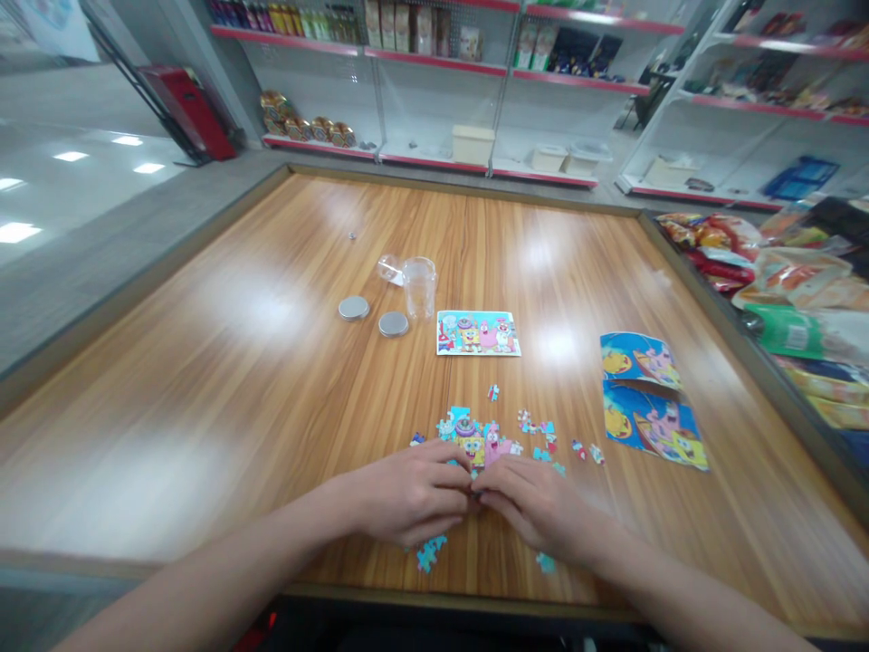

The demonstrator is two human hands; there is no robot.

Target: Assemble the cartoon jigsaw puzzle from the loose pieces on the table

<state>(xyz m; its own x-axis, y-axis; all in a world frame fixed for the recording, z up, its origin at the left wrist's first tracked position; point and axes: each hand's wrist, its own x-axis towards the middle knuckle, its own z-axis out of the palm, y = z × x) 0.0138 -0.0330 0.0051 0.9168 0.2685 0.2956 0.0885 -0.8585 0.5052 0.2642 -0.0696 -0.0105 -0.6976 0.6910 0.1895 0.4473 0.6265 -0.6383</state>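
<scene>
A partly joined cartoon jigsaw puzzle (472,442) lies near the table's front edge, showing a yellow square figure and a pink one. My left hand (414,489) is at its lower left, fingers bent and closed at the tips. From the right, my right hand (533,503) meets it in a pinch. Between the fingertips is a small puzzle piece (475,493), mostly hidden by them. Light-blue loose pieces (429,552) lie below my left hand, and another loose piece (546,562) is under my right forearm. More pieces (536,424) are scattered to the right.
A printed picture card (479,333) lies beyond the puzzle. Behind it are a clear plastic cup (420,288) and two round silver lids (393,324). A folded blue cartoon sheet (652,421) is at the right. Snack packets (787,330) line the table's right side; shelves (441,63) stand behind.
</scene>
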